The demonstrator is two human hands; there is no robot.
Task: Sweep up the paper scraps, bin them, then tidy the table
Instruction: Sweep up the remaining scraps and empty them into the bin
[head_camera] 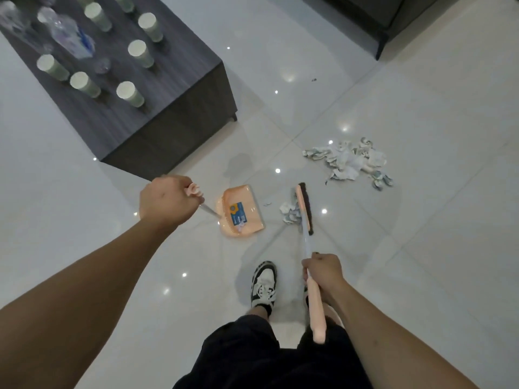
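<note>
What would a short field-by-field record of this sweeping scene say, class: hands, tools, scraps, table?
left hand: left hand grips the handle of the orange plastic dustpan, which rests on the floor
right hand: right hand grips the long pink-handled broom
scraps near broom: small cluster of torn paper scraps beside the broom head, between it and the dustpan
scraps farther off: larger pile of torn paper on the white tiled floor
table: dark wooden low table holding pale green paper cups and crumpled clear plastic bottles

Pale tiled floor (pixel 421 248) bore dustpan (pixel 241 211), paper scraps (pixel 351 162) (two heaps); dark table (pixel 174 88) was set with cups (pixel 132 92).
</note>
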